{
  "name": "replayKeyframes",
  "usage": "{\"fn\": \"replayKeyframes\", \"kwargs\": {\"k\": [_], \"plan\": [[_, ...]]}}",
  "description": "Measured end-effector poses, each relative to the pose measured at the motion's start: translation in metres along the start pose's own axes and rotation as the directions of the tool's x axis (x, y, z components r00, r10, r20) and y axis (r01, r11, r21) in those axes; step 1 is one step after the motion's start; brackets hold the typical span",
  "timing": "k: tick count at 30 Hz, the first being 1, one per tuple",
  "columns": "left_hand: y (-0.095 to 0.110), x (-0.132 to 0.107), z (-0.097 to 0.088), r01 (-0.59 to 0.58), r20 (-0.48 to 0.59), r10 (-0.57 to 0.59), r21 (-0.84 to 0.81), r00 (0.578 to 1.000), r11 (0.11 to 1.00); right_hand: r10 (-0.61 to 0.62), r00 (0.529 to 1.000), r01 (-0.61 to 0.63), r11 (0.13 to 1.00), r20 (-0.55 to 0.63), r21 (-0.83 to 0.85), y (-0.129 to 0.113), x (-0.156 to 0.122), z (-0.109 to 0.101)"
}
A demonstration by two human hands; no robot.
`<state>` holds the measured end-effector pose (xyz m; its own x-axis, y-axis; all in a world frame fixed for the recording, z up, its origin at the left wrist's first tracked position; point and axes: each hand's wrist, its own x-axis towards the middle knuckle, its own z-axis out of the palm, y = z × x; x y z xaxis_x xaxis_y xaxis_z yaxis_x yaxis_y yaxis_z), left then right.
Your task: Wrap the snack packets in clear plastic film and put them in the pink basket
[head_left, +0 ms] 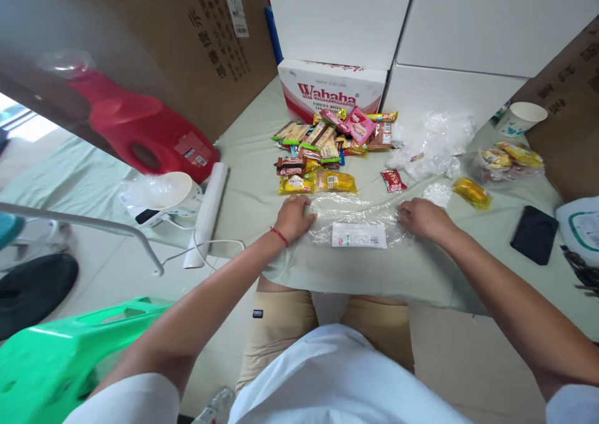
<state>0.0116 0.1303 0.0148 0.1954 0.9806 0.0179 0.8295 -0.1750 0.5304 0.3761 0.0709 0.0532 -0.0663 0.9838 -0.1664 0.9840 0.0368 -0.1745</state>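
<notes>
A sheet of clear plastic film (322, 232) lies spread over the cloth-covered table in front of me. On it rests a flat white packet (359, 236) with small green and red print. My left hand (296, 217), a red cord at its wrist, has its fingers closed at the film's left edge. At the right edge, my right hand (423, 217) is curled with its fingertips on the film. Just beyond the film lie yellow-wrapped snacks (336, 181) and a small red packet (394, 181). My fingers partly hide both film edges.
A heap of wrapped snacks (322, 138) sits before a Wahaba-like white carton (332, 90). Crumpled clear plastic (433, 143), a bagged snack pile (508, 162) and a black phone-like object (534, 235) are at right. A white roll (206, 215), paper cup (180, 193) and red jug (145, 131) stand left.
</notes>
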Motion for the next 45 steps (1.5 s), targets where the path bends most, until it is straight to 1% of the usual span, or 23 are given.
{"fn": "replayKeyframes", "kwargs": {"k": [1, 3, 5, 7, 8, 10, 11, 13, 16, 20, 22, 24, 26, 29, 31, 34, 36, 37, 38, 39, 41, 43, 45], "plan": [[-0.002, 0.002, -0.002, 0.005, -0.081, -0.003, 0.021, 0.997, 1.0, 0.004, 0.998, -0.009, 0.996, -0.058, -0.084, -0.004, 0.006, -0.004], [-0.002, -0.003, -0.011, 0.004, -0.272, 0.007, 0.039, 0.962, 0.999, -0.073, 0.986, 0.054, 0.99, -0.149, -0.127, -0.014, 0.02, -0.011], [0.005, -0.018, -0.022, -0.038, -0.449, 0.053, 0.044, 0.892, 0.998, -0.214, 0.967, 0.206, 0.976, -0.138, -0.071, -0.027, 0.036, -0.012], [0.02, -0.04, -0.026, -0.16, -0.517, 0.159, 0.042, 0.841, 0.986, -0.314, 0.948, 0.313, 0.949, -0.059, -0.026, -0.042, 0.053, -0.007], [0.029, -0.051, -0.023, -0.267, -0.46, 0.254, 0.037, 0.851, 0.963, -0.322, 0.947, 0.321, 0.947, -0.014, -0.023, -0.049, 0.062, -0.003], [0.049, -0.071, -0.007, -0.48, -0.235, 0.467, 0.004, 0.852, 0.877, -0.258, 0.964, 0.26, 0.965, 0.066, -0.027, -0.06, 0.077, 0.005], [0.057, -0.079, 0.004, -0.518, -0.12, 0.514, 0.002, 0.849, 0.856, -0.21, 0.972, 0.212, 0.977, 0.101, -0.006, -0.064, 0.083, 0.007], [0.068, -0.087, 0.027, -0.512, 0.084, 0.508, 0.04, 0.857, 0.858, -0.139, 0.977, 0.125, 0.987, 0.164, 0.097, -0.068, 0.091, 0.008], [0.074, -0.089, 0.05, -0.443, 0.21, 0.412, 0.129, 0.887, 0.887, -0.21, 0.955, 0.14, 0.941, 0.208, 0.309, -0.065, 0.089, -0.001], [0.075, -0.089, 0.05, -0.417, 0.235, 0.374, 0.173, 0.897, 0.892, -0.453, 0.883, 0.358, 0.82, 0.124, 0.446, -0.061, 0.055, -0.02], [0.076, -0.089, 0.046, -0.41, 0.261, 0.358, 0.181, 0.896, 0.894, -0.573, 0.819, 0.506, 0.747, 0.031, 0.432, -0.063, 0.029, -0.022], [0.076, -0.09, 0.045, -0.394, 0.268, 0.344, 0.163, 0.9, 0.904, -0.675, 0.737, 0.636, 0.676, -0.034, 0.373, -0.064, 0.005, -0.015], [0.072, -0.089, 0.047, -0.37, 0.237, 0.341, 0.088, 0.91, 0.925, -0.723, 0.69, 0.7, 0.653, -0.037, 0.289, -0.063, -0.014, -0.001], [0.055, -0.089, 0.05, -0.343, 0.13, 0.368, -0.181, 0.921, 0.922, -0.713, 0.701, 0.702, 0.693, 0.011, 0.162, -0.059, -0.03, 0.025], [0.037, -0.088, 0.046, -0.279, 0.042, 0.325, -0.415, 0.945, 0.866, -0.695, 0.718, 0.688, 0.718, 0.041, 0.104, -0.056, -0.036, 0.039], [0.009, -0.082, 0.031, -0.066, -0.048, 0.045, -0.681, 0.998, 0.729, -0.684, 0.726, 0.683, 0.729, 0.067, 0.034, -0.055, -0.042, 0.048], [-0.004, -0.072, 0.016, 0.024, -0.126, -0.185, -0.763, 0.975, 0.645, -0.685, 0.725, 0.687, 0.727, 0.07, -0.008, -0.056, -0.045, 0.049], [-0.006, -0.066, 0.008, 0.02, -0.187, -0.258, -0.772, 0.948, 0.635, -0.685, 0.726, 0.687, 0.726, 0.066, -0.02, -0.056, -0.047, 0.048], [-0.006, -0.058, 0.002, -0.01, -0.252, -0.276, -0.754, 0.928, 0.656, -0.684, 0.727, 0.686, 0.727, 0.059, -0.025, -0.057, -0.048, 0.047], [-0.004, -0.05, -0.003, -0.057, -0.304, -0.23, -0.707, 0.924, 0.705, -0.682, 0.73, 0.684, 0.729, 0.053, -0.024, -0.058, -0.049, 0.047], [0.009, -0.033, -0.01, -0.172, -0.309, -0.001, -0.533, 0.951, 0.829, -0.675, 0.737, 0.676, 0.737, 0.043, -0.007, -0.059, -0.049, 0.046], [0.027, -0.017, -0.01, -0.274, -0.16, 0.233, -0.322, 0.959, 0.906, -0.671, 0.74, 0.671, 0.741, 0.039, 0.004, -0.061, -0.047, 0.047], [0.045, -0.004, -0.008, -0.322, 0.02, 0.328, -0.139, 0.945, 0.937, -0.665, 0.746, 0.665, 0.747, 0.039, 0.001, -0.062, -0.045, 0.047]]}}
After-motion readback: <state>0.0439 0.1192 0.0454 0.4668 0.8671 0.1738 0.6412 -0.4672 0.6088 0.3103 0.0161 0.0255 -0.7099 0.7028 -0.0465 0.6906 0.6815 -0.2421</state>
